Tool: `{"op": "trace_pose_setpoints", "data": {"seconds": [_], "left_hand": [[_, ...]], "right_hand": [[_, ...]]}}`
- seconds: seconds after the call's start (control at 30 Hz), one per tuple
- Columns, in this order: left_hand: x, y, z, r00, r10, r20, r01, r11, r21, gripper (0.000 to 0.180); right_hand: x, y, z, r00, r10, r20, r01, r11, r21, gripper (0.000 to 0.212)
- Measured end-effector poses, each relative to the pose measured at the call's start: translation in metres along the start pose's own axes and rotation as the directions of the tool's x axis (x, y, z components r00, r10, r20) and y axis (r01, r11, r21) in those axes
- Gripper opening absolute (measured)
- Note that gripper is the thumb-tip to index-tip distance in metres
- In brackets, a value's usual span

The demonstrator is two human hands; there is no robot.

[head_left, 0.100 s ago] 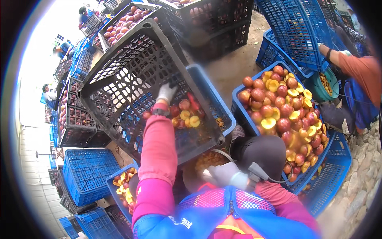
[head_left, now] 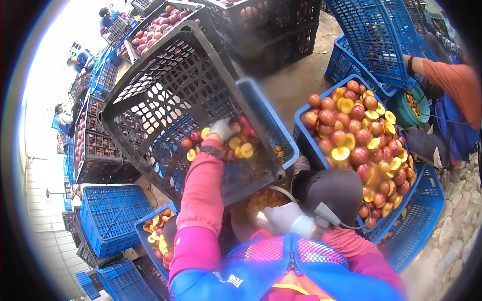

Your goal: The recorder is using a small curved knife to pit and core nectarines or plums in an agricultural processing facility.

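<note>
A tilted black plastic crate (head_left: 173,85) leans in front of me with whole and halved plums (head_left: 246,150) in its lower part. My left hand (head_left: 221,129), in a pale grey glove, reaches into it and touches the plums; its fingers are blurred and partly hidden against the fruit. Low in front of my body, my right hand (head_left: 285,220), also gloved, stays closed. A small pale tip shows at its finger side, but what it grips is hidden. Beside that hand is a round container (head_left: 286,192) of brownish-yellow bits.
To the right a blue crate (head_left: 299,128) is heaped with whole and halved plums. Another blue crate (head_left: 290,145) sits under the black one. A smaller blue crate (head_left: 142,232) holds cut fruit at left. A co-worker's arm (head_left: 442,83) reaches in at right beside stacked blue crates (head_left: 371,42).
My left hand has moved down and slightly right onto the plums. Several plum pieces now lie left of it in the black crate. My right hand has barely moved.
</note>
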State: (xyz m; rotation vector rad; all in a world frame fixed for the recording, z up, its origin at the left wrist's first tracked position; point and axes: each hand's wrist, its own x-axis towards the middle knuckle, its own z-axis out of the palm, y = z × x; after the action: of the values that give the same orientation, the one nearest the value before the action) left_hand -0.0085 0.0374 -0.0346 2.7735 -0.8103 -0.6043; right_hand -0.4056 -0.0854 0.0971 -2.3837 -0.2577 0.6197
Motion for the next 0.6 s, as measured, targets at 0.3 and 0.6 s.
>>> {"op": "trace_pose_setpoints", "data": {"seconds": [0.3, 0.6], "left_hand": [[-0.04, -0.022, 0.034, 0.939, -0.269, -0.215, 0.226, 0.952, -0.206, 0.069], [-0.108, 0.052, 0.046, 0.992, -0.056, 0.116, 0.068, 0.992, -0.106, 0.064]], "right_hand": [[-0.012, -0.024, -0.018, 0.986, 0.073, -0.149, -0.064, 0.996, 0.061, 0.05], [-0.009, -0.022, 0.009, 0.984, 0.081, -0.156, -0.092, 0.994, -0.063, 0.047]]}}
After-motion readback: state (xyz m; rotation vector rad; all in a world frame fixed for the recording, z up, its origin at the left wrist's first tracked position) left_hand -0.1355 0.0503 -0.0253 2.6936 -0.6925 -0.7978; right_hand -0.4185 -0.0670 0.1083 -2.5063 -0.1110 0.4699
